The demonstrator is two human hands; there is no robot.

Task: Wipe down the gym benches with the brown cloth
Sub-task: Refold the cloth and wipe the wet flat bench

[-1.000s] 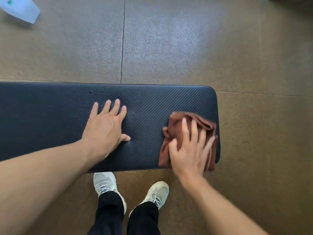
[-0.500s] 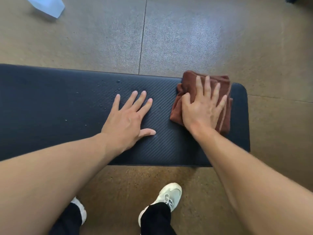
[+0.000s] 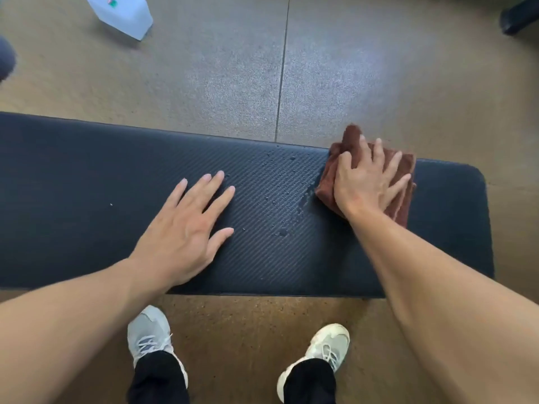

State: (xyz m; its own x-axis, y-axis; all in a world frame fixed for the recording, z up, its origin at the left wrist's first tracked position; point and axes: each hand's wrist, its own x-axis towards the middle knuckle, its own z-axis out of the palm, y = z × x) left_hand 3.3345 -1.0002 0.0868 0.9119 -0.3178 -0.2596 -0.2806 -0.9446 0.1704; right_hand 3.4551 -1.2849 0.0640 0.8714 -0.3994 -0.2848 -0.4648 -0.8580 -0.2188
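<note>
The folded brown terry cloth (image 3: 367, 182) lies at the far edge of the black ribbed padded gym bench (image 3: 87, 205), toward its right end, pressed flat under the right hand (image 3: 369, 182), fingers spread and straight. The counter's long axis runs left to right; beaded droplets (image 3: 280, 199) lie just left of the cloth, between both hands. The left hand (image 3: 186, 228) rests flat, holding nothing. The bench's left end is cut off.

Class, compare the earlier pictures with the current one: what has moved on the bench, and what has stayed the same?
The right hand slid the brown cloth from the near edge of the bench to the far edge, and slightly leftward toward the droplets. Nothing was picked up or released. The left hand stays flat on the pad; the right stays pressed on the cloth.
</note>
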